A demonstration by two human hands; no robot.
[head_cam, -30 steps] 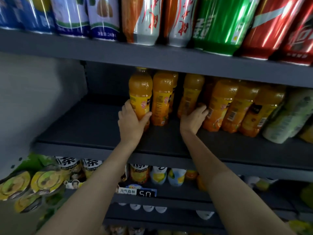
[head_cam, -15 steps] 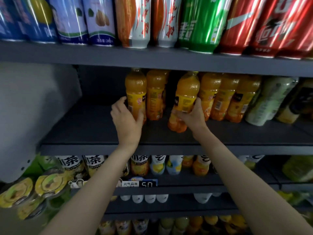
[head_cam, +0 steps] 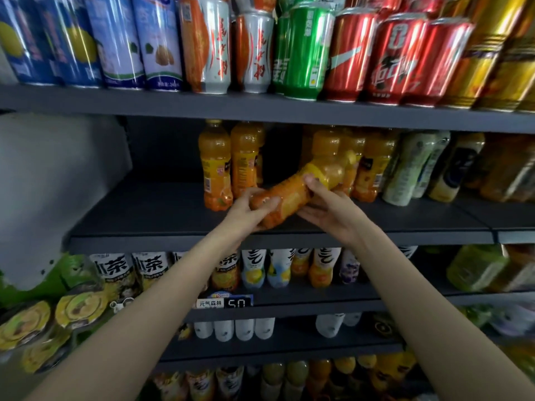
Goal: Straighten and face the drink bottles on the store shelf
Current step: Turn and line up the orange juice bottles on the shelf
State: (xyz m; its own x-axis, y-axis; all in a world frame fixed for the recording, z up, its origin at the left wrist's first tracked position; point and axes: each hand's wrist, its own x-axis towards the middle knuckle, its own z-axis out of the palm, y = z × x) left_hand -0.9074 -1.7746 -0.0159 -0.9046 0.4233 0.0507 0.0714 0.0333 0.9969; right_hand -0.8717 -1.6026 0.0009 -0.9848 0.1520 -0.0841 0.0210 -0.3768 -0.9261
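Both hands hold one orange bottle (head_cam: pixel 292 195) tilted above the shelf (head_cam: pixel 150 215) front — left hand (head_cam: pixel 249 211) at its base, right hand (head_cam: pixel 324 206) near its neck; swinging it upright could topple neighbouring bottles (head_cam: pixel 228 166).

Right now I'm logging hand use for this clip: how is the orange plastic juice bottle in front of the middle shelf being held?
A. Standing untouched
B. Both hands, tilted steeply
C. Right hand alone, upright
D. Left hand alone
B: the left hand grips the base of the orange plastic juice bottle, the right hand grips nearer its top, and it lies steeply tilted.

Bare forearms (head_cam: pixel 162 308), no sleeves.
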